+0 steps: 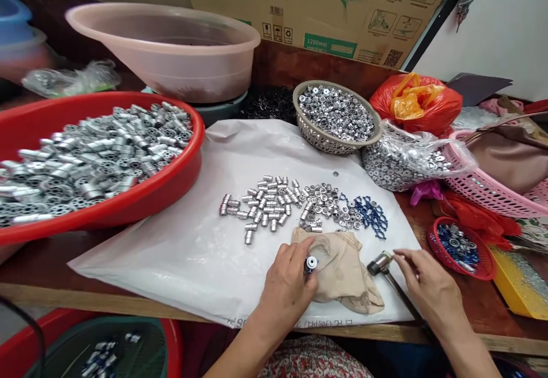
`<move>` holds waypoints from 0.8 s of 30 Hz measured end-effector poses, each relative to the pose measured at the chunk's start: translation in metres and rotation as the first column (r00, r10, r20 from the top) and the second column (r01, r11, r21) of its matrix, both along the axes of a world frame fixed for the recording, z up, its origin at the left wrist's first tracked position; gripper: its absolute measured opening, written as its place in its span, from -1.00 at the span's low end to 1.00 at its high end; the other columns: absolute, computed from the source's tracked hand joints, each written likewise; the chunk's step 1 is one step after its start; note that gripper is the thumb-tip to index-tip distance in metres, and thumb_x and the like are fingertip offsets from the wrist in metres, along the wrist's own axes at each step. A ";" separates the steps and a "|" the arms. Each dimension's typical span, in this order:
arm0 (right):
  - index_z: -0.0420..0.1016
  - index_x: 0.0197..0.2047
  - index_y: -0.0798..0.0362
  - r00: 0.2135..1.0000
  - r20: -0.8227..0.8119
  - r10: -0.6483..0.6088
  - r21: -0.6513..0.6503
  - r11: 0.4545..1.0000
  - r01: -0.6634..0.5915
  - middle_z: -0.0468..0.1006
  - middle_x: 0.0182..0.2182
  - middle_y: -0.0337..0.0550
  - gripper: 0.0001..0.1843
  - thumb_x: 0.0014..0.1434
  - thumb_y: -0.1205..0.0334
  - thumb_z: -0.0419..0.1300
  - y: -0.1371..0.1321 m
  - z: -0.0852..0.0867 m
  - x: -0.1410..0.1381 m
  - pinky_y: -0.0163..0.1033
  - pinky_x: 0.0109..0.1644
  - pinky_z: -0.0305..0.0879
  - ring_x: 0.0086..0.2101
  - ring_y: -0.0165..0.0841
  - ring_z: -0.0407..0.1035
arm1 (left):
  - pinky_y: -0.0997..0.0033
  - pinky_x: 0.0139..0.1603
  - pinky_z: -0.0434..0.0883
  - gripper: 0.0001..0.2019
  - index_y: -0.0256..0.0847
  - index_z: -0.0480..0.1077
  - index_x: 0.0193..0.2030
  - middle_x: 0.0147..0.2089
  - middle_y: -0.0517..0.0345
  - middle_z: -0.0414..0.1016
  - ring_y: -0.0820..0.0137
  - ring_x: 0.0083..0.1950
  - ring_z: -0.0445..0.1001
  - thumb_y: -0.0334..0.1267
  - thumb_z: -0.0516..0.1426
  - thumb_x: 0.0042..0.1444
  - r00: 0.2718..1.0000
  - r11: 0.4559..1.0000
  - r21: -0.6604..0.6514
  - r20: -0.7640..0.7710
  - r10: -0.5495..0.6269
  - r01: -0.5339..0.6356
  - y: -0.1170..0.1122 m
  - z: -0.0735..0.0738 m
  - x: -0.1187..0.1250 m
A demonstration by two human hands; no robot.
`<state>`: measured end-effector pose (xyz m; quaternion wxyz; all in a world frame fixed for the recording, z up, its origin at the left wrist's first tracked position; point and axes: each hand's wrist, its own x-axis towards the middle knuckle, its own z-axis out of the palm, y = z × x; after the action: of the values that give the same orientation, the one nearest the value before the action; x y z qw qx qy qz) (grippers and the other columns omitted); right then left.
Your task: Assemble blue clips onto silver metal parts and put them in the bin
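My left hand (289, 278) is closed around a small silver spool (311, 262) with a dark blue edge, its round end facing up. It is above a folded beige cloth (342, 275). To the right, my right hand (428, 281) pinches the end of a hammer's head (380, 262); the hammer's dark handle slants down beneath my forearm. Silver cylinders (265, 201) lie in a loose group beyond the cloth. Beside them are silver rings (323, 201) and blue ring-shaped clips (372, 215), all on a white plastic sheet (180, 264).
A red basin (188, 178) heaped with silver spools stands left, before a pink tub (171, 52). A grey basket (334, 144) of metal parts is at the back. Right are a small red basket (483, 269) and a yellow tray (514, 292). Another red-rimmed container (173, 344) sits below the table edge.
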<state>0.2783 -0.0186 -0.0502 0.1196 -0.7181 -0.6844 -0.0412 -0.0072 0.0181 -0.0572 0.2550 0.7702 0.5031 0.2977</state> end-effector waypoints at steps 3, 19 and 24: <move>0.53 -0.25 -0.06 0.999 0.037 -0.007 -0.079 0.997 0.010 0.56 -0.28 -0.17 -0.68 0.15 -0.01 0.04 0.038 0.000 0.007 -0.23 -0.41 0.31 -0.37 -0.27 0.47 | 0.23 -0.16 0.39 -0.52 -0.16 0.22 0.09 -0.20 0.05 0.42 0.24 -0.15 0.38 -0.48 0.00 -0.02 0.981 0.991 0.011 -0.143 0.133 -0.132 -0.018 0.004 -0.056; 0.43 -0.22 0.06 0.904 -0.379 0.196 0.183 0.974 -0.135 0.50 -0.31 -0.09 -0.73 0.17 0.04 0.08 0.053 0.006 -0.060 -0.24 -0.35 0.43 -0.41 -0.35 0.44 | 0.23 -0.19 0.37 -0.92 -0.23 0.38 -0.28 -0.28 0.02 0.46 0.23 -0.22 0.42 -0.35 0.08 0.07 0.894 0.936 -0.061 -0.322 0.311 -0.347 0.046 -0.002 -0.070; 0.48 -0.07 -0.01 0.701 -0.637 0.322 0.156 0.944 -0.292 0.51 -0.15 -0.07 -0.75 0.18 0.22 0.12 0.040 0.010 -0.109 -0.25 -0.16 0.47 -0.14 -0.30 0.45 | 0.36 -0.30 0.38 -0.77 -0.22 0.42 -0.17 -0.30 0.10 0.48 0.36 -0.35 0.41 -0.17 0.08 0.11 0.908 0.894 -0.439 0.336 0.251 -0.085 0.026 0.005 -0.040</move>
<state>0.1689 0.0216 -0.0400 0.3716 -0.5599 -0.7077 0.2181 -0.0469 0.0445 -0.0517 0.4787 0.5775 0.5609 0.3503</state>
